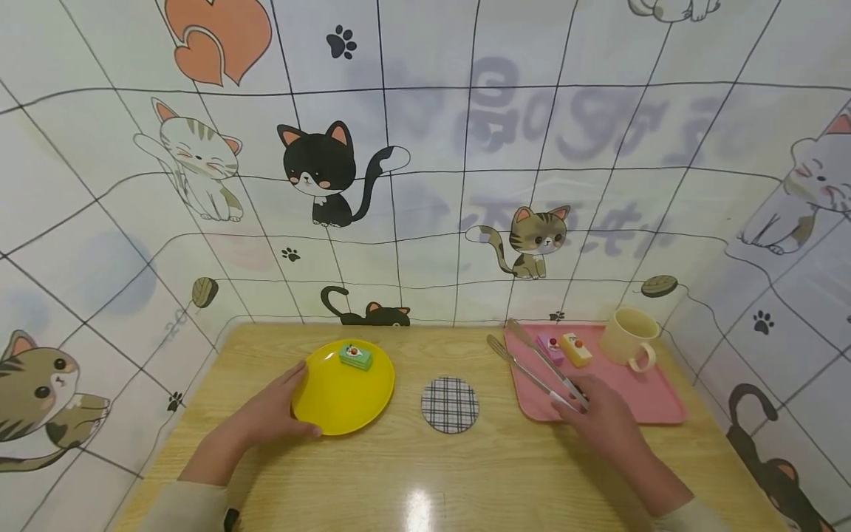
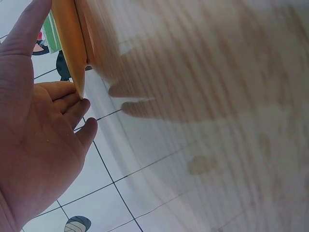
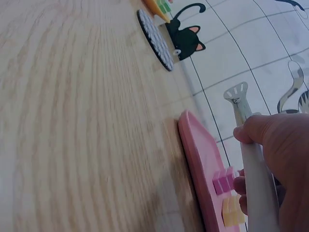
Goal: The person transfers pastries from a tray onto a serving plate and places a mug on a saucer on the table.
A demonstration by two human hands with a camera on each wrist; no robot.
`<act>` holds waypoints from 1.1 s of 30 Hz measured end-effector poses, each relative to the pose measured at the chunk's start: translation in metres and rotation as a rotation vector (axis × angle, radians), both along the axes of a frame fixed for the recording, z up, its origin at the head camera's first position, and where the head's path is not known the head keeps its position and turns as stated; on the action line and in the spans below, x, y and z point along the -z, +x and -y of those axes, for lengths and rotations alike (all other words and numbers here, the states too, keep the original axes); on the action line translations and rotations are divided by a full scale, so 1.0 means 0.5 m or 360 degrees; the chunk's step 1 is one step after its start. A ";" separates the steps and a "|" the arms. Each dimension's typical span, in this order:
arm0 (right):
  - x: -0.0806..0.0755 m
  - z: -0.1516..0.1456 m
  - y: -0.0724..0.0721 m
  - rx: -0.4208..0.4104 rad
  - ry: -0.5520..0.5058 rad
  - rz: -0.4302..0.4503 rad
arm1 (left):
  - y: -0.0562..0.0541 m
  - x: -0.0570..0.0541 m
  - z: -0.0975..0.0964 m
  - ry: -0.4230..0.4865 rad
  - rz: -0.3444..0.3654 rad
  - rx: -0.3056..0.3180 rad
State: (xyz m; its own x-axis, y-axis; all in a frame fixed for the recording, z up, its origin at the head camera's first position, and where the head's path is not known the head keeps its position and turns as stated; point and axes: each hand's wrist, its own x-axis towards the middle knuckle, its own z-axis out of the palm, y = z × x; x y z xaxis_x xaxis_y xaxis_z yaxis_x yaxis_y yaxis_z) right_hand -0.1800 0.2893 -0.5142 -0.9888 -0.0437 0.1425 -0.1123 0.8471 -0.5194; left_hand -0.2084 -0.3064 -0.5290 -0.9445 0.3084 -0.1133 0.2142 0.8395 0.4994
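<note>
My left hand (image 1: 272, 406) holds a round yellow plate (image 1: 339, 399) by its left rim, thumb at the front edge and fingers along the side. A small green toy cake slice (image 1: 355, 356) with a red topping sits near the plate's back. In my right hand (image 1: 601, 414) is a pair of metal tongs (image 1: 534, 377), gripped by the handle end, its two arms spread apart and pointing away to the left. The tongs pass over the left part of a pink tray (image 1: 638, 403); a slotted tip shows in the right wrist view, the thumb pressing along one arm.
On the tray are a pink cake slice (image 1: 550, 349), a yellow cake slice (image 1: 575, 349) and a cream mug (image 1: 625, 336) with its handle toward the front. A checked round coaster (image 1: 450, 405) lies between plate and tray. Cat-patterned sheeting (image 1: 425, 207) borders the wooden table.
</note>
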 end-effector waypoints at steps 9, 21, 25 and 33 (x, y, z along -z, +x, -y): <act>0.013 -0.064 0.015 0.0142 -0.0013 0.0046 | -0.004 0.005 0.005 -0.0011 0.0028 -0.0020; 0.026 -0.111 0.027 0.0235 0.0022 0.0053 | -0.008 0.008 0.008 0.0010 0.0015 -0.0006; 0.025 -0.118 0.025 0.0246 0.0025 0.0098 | -0.010 0.011 0.010 0.0005 0.0011 -0.0009; 0.031 -0.127 0.023 0.0217 0.0043 0.0105 | -0.010 0.013 0.011 -0.0003 0.0015 -0.0012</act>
State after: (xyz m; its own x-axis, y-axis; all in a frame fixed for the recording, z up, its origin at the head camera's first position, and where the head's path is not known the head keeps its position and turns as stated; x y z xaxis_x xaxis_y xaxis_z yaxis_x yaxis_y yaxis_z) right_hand -0.1687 0.3528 -0.5298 -0.9931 0.0885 0.0776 0.0382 0.8660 -0.4987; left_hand -0.2132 -0.3116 -0.5354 -0.9456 0.3012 -0.1229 0.2033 0.8420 0.4997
